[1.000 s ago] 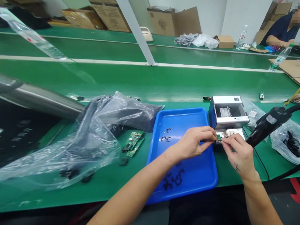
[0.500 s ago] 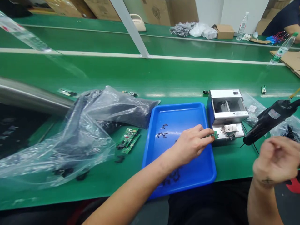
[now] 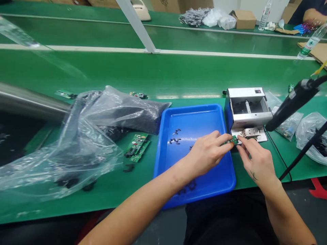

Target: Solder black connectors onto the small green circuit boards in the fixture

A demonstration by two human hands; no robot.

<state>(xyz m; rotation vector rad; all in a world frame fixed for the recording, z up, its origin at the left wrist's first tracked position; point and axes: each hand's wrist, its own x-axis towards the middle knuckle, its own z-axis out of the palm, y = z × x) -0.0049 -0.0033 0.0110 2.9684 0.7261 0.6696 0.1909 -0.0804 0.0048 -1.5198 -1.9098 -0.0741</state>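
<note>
A small green circuit board [image 3: 234, 140] is pinched between the fingertips of my left hand [image 3: 211, 151], above the right rim of the blue tray [image 3: 165, 149]. My right hand [image 3: 257, 158] has its fingertips closed at the board's right end; whether they grip the board or a small part is hidden. Just behind the fingertips stands the silver screw-feeding machine [image 3: 251, 117] with a metal block on its front plate. Small black plastic parts [image 3: 175, 141] lie in the tray. More green boards [image 3: 137, 147] rest on the table left of the tray.
Clear plastic bags [image 3: 102, 126] of dark parts cover the left side. A black electric screwdriver [image 3: 293, 103] hangs at the right, with its cable nearby. Another plastic bag [image 3: 313, 136] lies at the far right. A metal post [image 3: 139, 27] stands behind. A person's arm shows top right.
My right hand has moved left from beside the screwdriver to the board's end. The screwdriver has swung up and tilts differently. The view has shifted slightly; my left hand still holds the board.
</note>
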